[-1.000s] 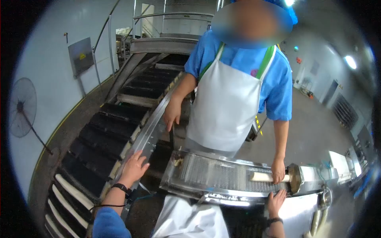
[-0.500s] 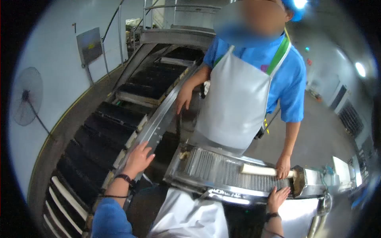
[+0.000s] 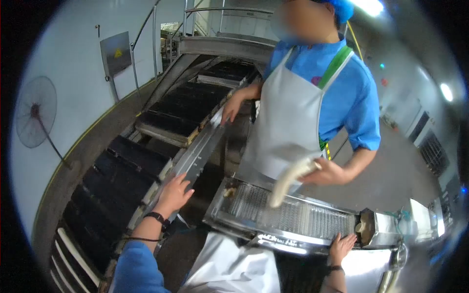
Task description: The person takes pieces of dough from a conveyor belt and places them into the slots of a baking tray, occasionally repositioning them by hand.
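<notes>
My left hand [image 3: 175, 194] rests by the metal side rail [image 3: 189, 163] of the tray conveyor, its fingers stretched and nothing in it. At the near right edge of the mesh belt [image 3: 293, 215] lies my right hand [image 3: 343, 247], flat with fingers extended and holding nothing. Across the belt, a co-worker's hand [image 3: 328, 172] grips a long pale roll that looks like dough [image 3: 288, 183], blurred and bent as it hangs above the belt. The end of another pale piece [image 3: 360, 227] shows at the outlet on the belt's right.
Dark trays [image 3: 112, 183] run along the conveyor at left; several pale strips [image 3: 73, 251] lie in the nearest ones. A co-worker in a white apron [image 3: 293, 117] stands opposite. A wire fan [image 3: 35, 111] stands by the left wall, and a metal machine housing [image 3: 386, 227] at right.
The co-worker has lifted the pale roll off the mesh belt and swung it left. The trays have shifted along the conveyor. My hands stay in nearly the same places.
</notes>
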A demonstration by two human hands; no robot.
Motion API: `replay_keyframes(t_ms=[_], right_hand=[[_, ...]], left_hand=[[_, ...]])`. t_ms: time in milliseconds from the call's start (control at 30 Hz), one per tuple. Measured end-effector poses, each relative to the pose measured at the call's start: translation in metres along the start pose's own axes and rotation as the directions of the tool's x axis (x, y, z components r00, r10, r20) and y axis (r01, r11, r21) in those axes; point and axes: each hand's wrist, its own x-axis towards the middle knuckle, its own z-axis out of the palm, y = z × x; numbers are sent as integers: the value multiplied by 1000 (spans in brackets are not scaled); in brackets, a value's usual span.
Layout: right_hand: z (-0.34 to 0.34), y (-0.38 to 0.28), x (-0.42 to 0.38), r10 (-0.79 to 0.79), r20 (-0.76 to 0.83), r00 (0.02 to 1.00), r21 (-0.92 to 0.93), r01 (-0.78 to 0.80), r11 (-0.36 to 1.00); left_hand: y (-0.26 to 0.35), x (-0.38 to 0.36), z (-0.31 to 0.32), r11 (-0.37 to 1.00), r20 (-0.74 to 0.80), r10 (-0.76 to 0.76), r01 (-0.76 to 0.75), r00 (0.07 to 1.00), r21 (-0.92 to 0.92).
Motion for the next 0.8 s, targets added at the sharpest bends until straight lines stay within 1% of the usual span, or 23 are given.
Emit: replay_keyframes(t_ms=[67,133,233,300,367,467,533,567,633,667,733,767,800], right_hand=[[3,1,0,-37,-50,998,25,39,999],[-1,0,-3,-41,-25,999,0,41,999],[-11,-4,-4,-46,8,999,-21,46,999],[-8,-4,-5,-44,7,999,-8,44,999],[-1,1,-3,-54,-35,998,35,56,998],[-5,0,-5,-73,-31,997,36,74,997],[-4,0,-1,-70,-30,997,12,70,997],[-3,-1,0,-62,-32,998,-11,62,998],[-18,-11,-7,-43,0,999,-1,43,999],[-23,-14,-8,-21,21,1000,5,21,1000],[-11,-2,-4,-32,2,999,-2,32,999],[-8,1,-5,-50,10,999,0,50,999],[-8,-1,-2,-64,9,998,11,64,998]], left_hand=[[-2,1,4,1000,-16,9,-9,1000,1],[-3,-2,4,999,-55,48,-47,997,16],[1,0,0,1000,-49,20,-21,999,-7],[-1,-4,1,1000,-54,24,-24,998,-1],[-2,-2,2,999,-54,37,-36,998,6],[-4,-5,4,998,-62,62,-61,996,14],[-3,-8,5,995,-78,78,-72,994,74],[-4,-9,6,995,-72,73,-68,995,79],[-3,-11,3,999,-42,-34,34,999,-11],[-3,-11,-4,999,-42,-40,40,998,-7],[9,-5,-38,972,-5,-182,179,983,-153],[3,-6,-48,993,-95,-100,94,990,-66],[-7,-6,-53,995,-113,-84,78,990,-60]])
